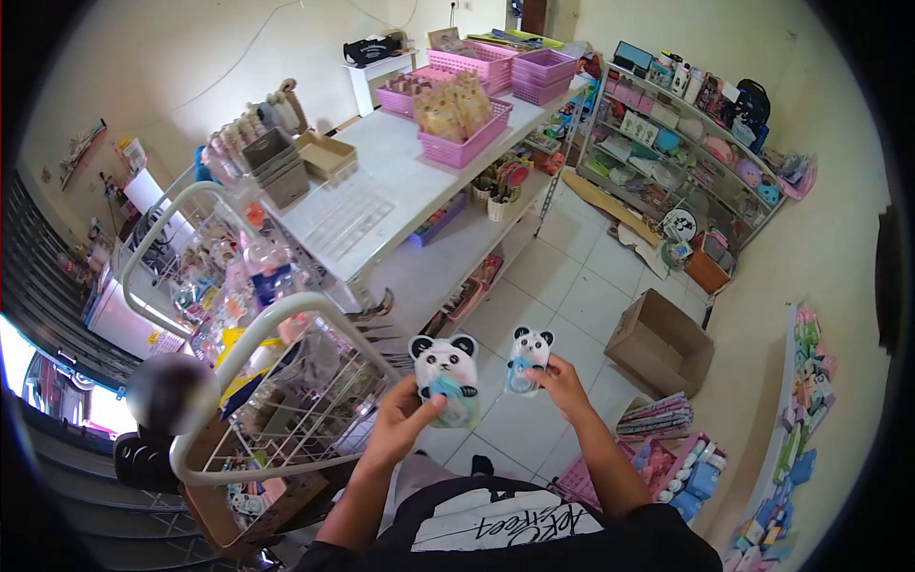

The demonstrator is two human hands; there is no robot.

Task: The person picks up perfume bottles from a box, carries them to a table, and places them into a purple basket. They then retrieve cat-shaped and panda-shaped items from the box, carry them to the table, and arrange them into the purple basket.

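Panda-shaped black-and-white toy with a teal belly (446,377), larger of two, gripped in the left hand (400,426); smaller matching panda toy (527,359) pinched by the right hand (564,386), both above white floor tiles (562,286); white wire rack (286,381) left, brown cardboard box (660,341) right, white table (400,181) with pink plastic baskets (467,133) beyond

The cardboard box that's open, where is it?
In the head view, the open cardboard box sits on the tiled floor at right, beyond the right hand holding the smaller panda toy.

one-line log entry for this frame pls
left hand: holds larger panda toy | right hand: holds smaller panda toy | toys apart, upright | wire rack left
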